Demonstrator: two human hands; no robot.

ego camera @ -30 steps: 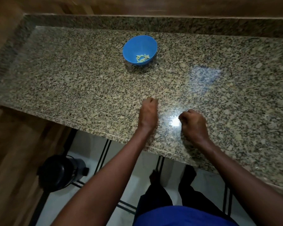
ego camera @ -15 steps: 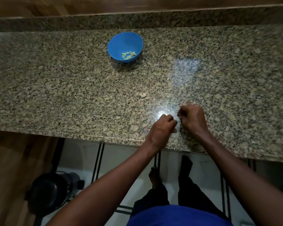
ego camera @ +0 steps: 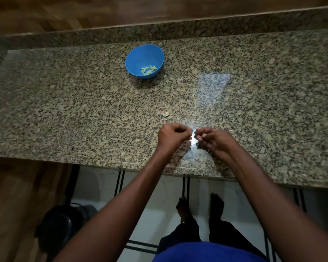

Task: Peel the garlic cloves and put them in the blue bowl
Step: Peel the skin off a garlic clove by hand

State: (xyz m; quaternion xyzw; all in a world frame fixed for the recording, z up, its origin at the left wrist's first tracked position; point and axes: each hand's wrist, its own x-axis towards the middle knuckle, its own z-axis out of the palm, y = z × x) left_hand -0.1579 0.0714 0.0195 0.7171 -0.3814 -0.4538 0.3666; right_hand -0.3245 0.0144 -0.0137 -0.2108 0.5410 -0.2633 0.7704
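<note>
Over the speckled granite counter (ego camera: 64, 110), my two hands have come together near the front edge — a second ago they rested apart, the left one further out on the stone where pale scraps of garlic skin (ego camera: 165, 114) now lie uncovered. My left hand (ego camera: 171, 138) is curled, thumb against fingertips; my right hand (ego camera: 214, 138) meets it almost tip to tip, fingers bent inward as if pinching. Whatever sits between them is too small and too washed out by the glare on the stone to make out, so I cannot say for certain that either hand is clamped on a clove — though the posture reads to me as the start of peeling another one. Well beyond my hands, toward the back wall, the blue bowl (ego camera: 134, 59) stands upright and holds a small cluster of peeled garlic cloves (ego camera: 148, 70) on its floor, pale yellow-green against the plastic; most of the bowl is bare. That puts the job partway along, by my reckoning: some cloves are done and delivered, and the next must be stripped here before it makes the reach across.
</note>
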